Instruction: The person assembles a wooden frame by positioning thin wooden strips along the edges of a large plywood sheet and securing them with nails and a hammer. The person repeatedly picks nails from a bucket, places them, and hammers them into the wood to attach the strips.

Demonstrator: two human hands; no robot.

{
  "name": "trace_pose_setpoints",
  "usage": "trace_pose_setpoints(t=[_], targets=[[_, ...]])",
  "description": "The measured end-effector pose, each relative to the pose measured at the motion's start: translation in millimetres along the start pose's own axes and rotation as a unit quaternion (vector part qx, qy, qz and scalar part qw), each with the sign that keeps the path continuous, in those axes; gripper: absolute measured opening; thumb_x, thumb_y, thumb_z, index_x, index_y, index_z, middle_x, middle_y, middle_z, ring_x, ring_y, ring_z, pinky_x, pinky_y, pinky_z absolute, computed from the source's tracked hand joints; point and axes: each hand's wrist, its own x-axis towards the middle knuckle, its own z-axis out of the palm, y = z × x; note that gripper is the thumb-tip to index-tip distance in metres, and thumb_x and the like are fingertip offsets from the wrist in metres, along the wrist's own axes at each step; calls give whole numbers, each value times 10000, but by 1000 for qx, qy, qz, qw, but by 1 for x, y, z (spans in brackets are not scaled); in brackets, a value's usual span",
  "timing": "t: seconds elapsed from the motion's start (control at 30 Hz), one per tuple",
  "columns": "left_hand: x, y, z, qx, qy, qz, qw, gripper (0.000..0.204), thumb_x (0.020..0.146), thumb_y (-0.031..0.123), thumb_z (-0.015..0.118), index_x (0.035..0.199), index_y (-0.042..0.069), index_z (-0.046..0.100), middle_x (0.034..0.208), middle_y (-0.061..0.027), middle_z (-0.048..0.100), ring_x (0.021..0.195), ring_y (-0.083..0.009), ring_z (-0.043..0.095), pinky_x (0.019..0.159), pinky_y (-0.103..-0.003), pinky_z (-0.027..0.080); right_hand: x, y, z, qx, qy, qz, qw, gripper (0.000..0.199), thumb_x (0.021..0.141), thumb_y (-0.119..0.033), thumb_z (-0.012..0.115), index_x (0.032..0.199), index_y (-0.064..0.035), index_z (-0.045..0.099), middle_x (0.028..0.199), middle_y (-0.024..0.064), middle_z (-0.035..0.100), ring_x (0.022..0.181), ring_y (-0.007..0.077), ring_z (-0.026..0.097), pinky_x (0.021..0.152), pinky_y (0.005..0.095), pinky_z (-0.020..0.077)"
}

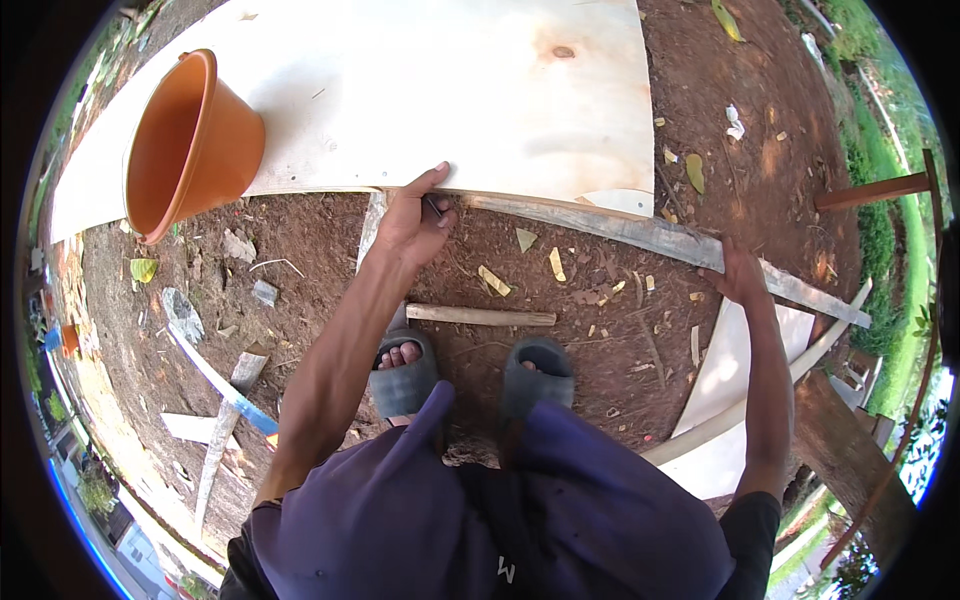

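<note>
A large pale plywood sheet [480, 90] lies in front of me. Under its near edge runs a long grey wooden strip [620, 228], slanting out past the sheet's right corner. My left hand [412, 222] is closed at the sheet's near edge, one finger reaching onto the top face. A short dark pen-like stick [433, 206] pokes out between its fingers; most of it is hidden. Farther right, my right hand [741, 274] is wrapped round the strip, beyond the sheet's corner.
An orange bucket [225, 140] lies tipped on the sheet's left part. A short wooden stick [480, 316] lies before my sandals [405, 378]. At right are a pale board piece [715, 375] and a long pole [710, 428]. Wood scraps and leaves litter the soil.
</note>
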Motion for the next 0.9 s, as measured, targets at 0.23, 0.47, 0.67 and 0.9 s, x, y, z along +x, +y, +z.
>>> trace_pose_setpoints(t=[0.23, 0.47, 0.67, 0.9], targets=[[6, -3, -7, 21, -31, 6, 999, 269, 934, 232, 730, 1151, 104, 637, 972, -13, 588, 723, -111, 481, 596, -249, 384, -8, -37, -13, -11, 122, -14, 992, 739, 808, -361, 802, 1351, 21, 478, 1261, 252, 579, 1180, 434, 568, 1022, 516, 453], [-29, 7, -5, 137, 17, -27, 990, 274, 982, 299, 657, 1160, 98, 598, 922, -24, 602, 740, -109, 512, 667, -264, 382, -44, -199, -16, 232, 390, -139, 880, 443, 851, -184, 773, 1213, 20, 619, 1134, 209, 631, 1041, 368, 627, 892, 434, 519], [-77, -17, -20, 106, -58, -70, 990, 247, 992, 145, 419, 1136, 18, 575, 915, -44, 625, 783, -134, 521, 703, -302, 413, -61, -318, -6, 630, 150, -123, 752, 177, 925, -104, 717, 1063, 6, 704, 905, 76, 711, 784, 121, 642, 709, 280, 525], [-88, -35, -5, -22, -157, -40, 987, 346, 945, 103, 351, 1215, -2, 540, 1027, -104, 636, 882, -180, 515, 741, -298, 404, -63, -360, -4, 674, 42, -82, 733, 194, 954, -134, 695, 1067, 23, 710, 844, 51, 705, 702, 79, 618, 628, 238, 492]])
